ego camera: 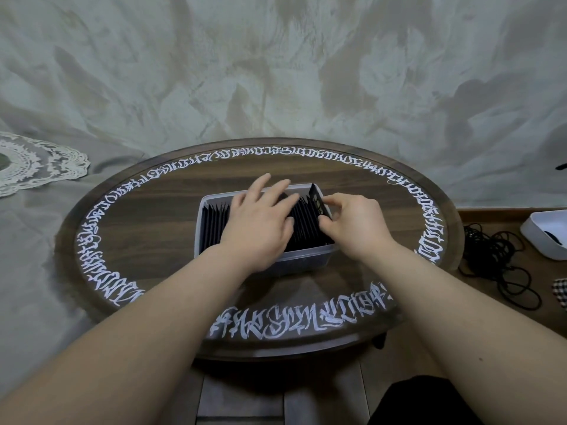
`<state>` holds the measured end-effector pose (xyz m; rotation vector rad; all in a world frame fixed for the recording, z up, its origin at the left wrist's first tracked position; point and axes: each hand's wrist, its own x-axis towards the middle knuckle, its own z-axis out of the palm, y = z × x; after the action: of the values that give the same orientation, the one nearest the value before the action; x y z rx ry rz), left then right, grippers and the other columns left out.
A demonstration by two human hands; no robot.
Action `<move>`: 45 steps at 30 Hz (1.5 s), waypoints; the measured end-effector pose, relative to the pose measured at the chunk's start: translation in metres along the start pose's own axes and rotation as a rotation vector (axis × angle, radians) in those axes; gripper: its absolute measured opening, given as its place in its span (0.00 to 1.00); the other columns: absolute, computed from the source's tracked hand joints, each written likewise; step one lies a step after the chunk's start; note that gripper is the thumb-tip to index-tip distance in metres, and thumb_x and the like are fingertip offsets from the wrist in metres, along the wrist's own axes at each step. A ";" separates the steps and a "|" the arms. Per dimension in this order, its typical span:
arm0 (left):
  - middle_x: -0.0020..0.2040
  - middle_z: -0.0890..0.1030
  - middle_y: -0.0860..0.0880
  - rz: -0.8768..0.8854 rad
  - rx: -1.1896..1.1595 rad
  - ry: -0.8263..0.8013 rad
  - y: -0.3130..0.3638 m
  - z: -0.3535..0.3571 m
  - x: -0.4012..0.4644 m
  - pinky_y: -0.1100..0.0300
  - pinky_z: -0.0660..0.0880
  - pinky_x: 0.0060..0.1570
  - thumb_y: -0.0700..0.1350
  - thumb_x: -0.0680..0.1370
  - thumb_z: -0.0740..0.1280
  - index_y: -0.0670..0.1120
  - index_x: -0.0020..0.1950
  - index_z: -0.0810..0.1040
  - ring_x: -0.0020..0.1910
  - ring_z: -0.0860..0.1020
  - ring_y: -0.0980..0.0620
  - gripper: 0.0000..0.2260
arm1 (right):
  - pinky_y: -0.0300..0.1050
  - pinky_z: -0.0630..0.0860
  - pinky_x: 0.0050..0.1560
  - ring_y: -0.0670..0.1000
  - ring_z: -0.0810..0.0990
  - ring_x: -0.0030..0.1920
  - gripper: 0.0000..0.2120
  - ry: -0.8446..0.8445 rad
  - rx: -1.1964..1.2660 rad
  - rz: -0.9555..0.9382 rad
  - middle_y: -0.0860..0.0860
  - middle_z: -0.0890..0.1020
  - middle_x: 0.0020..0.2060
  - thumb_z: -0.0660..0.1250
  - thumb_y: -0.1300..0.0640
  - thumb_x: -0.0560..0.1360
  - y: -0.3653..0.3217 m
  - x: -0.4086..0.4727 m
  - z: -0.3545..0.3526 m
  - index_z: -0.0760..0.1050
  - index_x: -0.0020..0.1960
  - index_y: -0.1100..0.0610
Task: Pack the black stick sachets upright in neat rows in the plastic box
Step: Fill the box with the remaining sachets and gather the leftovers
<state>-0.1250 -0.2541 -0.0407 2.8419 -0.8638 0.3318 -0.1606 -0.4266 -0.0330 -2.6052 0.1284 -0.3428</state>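
Right hand [349, 222] at the right end of the box [306, 259], fingers curled, pinching one sachet [319, 201] that leans at the far right end of the row, its top corner poking above the rim. Left hand [260, 222] laid flat over the middle of the row, fingers spread and straight, pressing on the tops of the sachets [214, 220] (holding nothing, only resting on them). Much of the row hidden under that palm; upright black edges visible to its left and between the two hands. Box clear plastic, rectangular, standing at the middle of the table [153, 204], long side running left to right.

Table round, dark wood, ringed with white script [294, 323] near its edge. Behind and to the left, grey patterned cloth [276, 72], with a white lace doily [33, 164] at the far left. Off the table to the right, a tangle of black cords [497, 259] on a wooden surface, a white tray [549, 237] just beyond, cut by the frame edge, and a scrap of checked fabric [561, 291] nearer. Dark shape at the near right bottom edge, unclear what.
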 end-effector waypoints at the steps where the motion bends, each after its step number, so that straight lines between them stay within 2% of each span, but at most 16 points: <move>1: 0.78 0.56 0.55 0.047 0.005 -0.060 0.000 0.001 0.002 0.44 0.51 0.71 0.53 0.82 0.52 0.56 0.75 0.62 0.77 0.45 0.49 0.21 | 0.42 0.72 0.54 0.52 0.79 0.51 0.18 0.025 0.012 0.010 0.51 0.83 0.45 0.66 0.52 0.74 0.002 0.000 -0.001 0.76 0.64 0.52; 5: 0.79 0.49 0.57 0.028 -0.074 -0.293 -0.002 0.008 0.008 0.37 0.46 0.73 0.54 0.83 0.48 0.57 0.77 0.55 0.77 0.39 0.49 0.22 | 0.36 0.68 0.46 0.45 0.75 0.40 0.17 0.055 0.063 -0.009 0.43 0.75 0.32 0.66 0.52 0.75 0.007 -0.004 -0.005 0.76 0.63 0.51; 9: 0.79 0.44 0.57 0.020 -0.082 -0.363 -0.003 0.009 0.011 0.35 0.45 0.72 0.55 0.83 0.47 0.58 0.78 0.49 0.77 0.38 0.49 0.23 | 0.35 0.66 0.45 0.44 0.73 0.38 0.17 0.003 0.033 -0.085 0.41 0.72 0.29 0.66 0.53 0.76 0.005 -0.006 -0.001 0.75 0.64 0.52; 11: 0.79 0.43 0.56 0.017 -0.085 -0.378 -0.003 0.009 0.012 0.36 0.44 0.72 0.56 0.83 0.47 0.59 0.78 0.47 0.77 0.38 0.49 0.23 | 0.38 0.69 0.47 0.46 0.75 0.40 0.17 -0.024 -0.004 -0.092 0.42 0.73 0.29 0.66 0.53 0.76 0.002 -0.006 0.000 0.75 0.65 0.52; 14: 0.79 0.43 0.56 0.017 -0.083 -0.389 -0.003 0.010 0.012 0.36 0.43 0.72 0.56 0.82 0.47 0.61 0.77 0.46 0.77 0.38 0.48 0.23 | 0.44 0.74 0.52 0.51 0.79 0.46 0.16 -0.050 -0.036 -0.083 0.47 0.79 0.36 0.65 0.53 0.76 0.000 -0.006 0.000 0.76 0.63 0.52; 18: 0.79 0.43 0.55 0.013 -0.078 -0.396 -0.003 0.010 0.012 0.36 0.42 0.72 0.57 0.82 0.47 0.62 0.77 0.47 0.77 0.38 0.47 0.23 | 0.48 0.75 0.55 0.55 0.80 0.49 0.16 -0.075 -0.072 -0.078 0.52 0.84 0.43 0.64 0.53 0.75 -0.003 -0.002 -0.001 0.77 0.62 0.53; 29: 0.79 0.43 0.55 0.007 -0.082 -0.393 -0.002 0.010 0.011 0.37 0.42 0.72 0.57 0.82 0.47 0.63 0.77 0.48 0.77 0.38 0.48 0.22 | 0.47 0.75 0.55 0.56 0.79 0.52 0.16 -0.124 -0.112 -0.037 0.53 0.83 0.46 0.65 0.54 0.74 -0.010 0.010 0.003 0.78 0.60 0.53; 34: 0.79 0.43 0.55 0.011 -0.080 -0.386 -0.003 0.010 0.011 0.37 0.42 0.72 0.57 0.82 0.47 0.63 0.77 0.48 0.77 0.38 0.48 0.22 | 0.44 0.74 0.53 0.53 0.79 0.50 0.14 -0.218 -0.050 -0.041 0.52 0.83 0.46 0.63 0.54 0.76 -0.005 0.001 -0.003 0.78 0.60 0.54; 37: 0.79 0.42 0.55 0.014 -0.080 -0.383 -0.003 0.010 0.010 0.38 0.42 0.72 0.56 0.82 0.47 0.63 0.77 0.46 0.77 0.38 0.48 0.23 | 0.40 0.71 0.56 0.49 0.78 0.55 0.14 -0.241 0.020 -0.029 0.49 0.83 0.53 0.62 0.56 0.77 0.000 -0.002 -0.007 0.80 0.59 0.53; 40: 0.79 0.41 0.55 0.018 -0.078 -0.400 -0.002 0.009 0.010 0.37 0.41 0.73 0.56 0.82 0.47 0.65 0.76 0.46 0.77 0.37 0.48 0.22 | 0.40 0.73 0.50 0.48 0.79 0.49 0.10 -0.157 0.128 0.050 0.47 0.83 0.44 0.66 0.53 0.75 0.008 0.003 -0.004 0.82 0.54 0.52; 42: 0.79 0.41 0.55 0.017 -0.074 -0.408 -0.001 0.008 0.010 0.37 0.41 0.73 0.56 0.82 0.46 0.65 0.76 0.46 0.77 0.37 0.47 0.22 | 0.41 0.72 0.49 0.47 0.78 0.46 0.15 -0.136 0.161 0.069 0.46 0.79 0.41 0.69 0.49 0.73 0.013 0.005 -0.001 0.80 0.58 0.51; 45: 0.79 0.41 0.55 0.016 -0.070 -0.427 -0.002 0.007 0.011 0.37 0.41 0.73 0.56 0.83 0.46 0.66 0.76 0.45 0.77 0.37 0.47 0.22 | 0.42 0.70 0.50 0.49 0.75 0.49 0.22 -0.163 0.114 0.039 0.48 0.75 0.45 0.70 0.47 0.72 0.016 0.004 0.003 0.75 0.65 0.50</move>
<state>-0.1136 -0.2597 -0.0449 2.8840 -0.9442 -0.3118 -0.1568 -0.4403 -0.0425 -2.5022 0.0996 -0.1193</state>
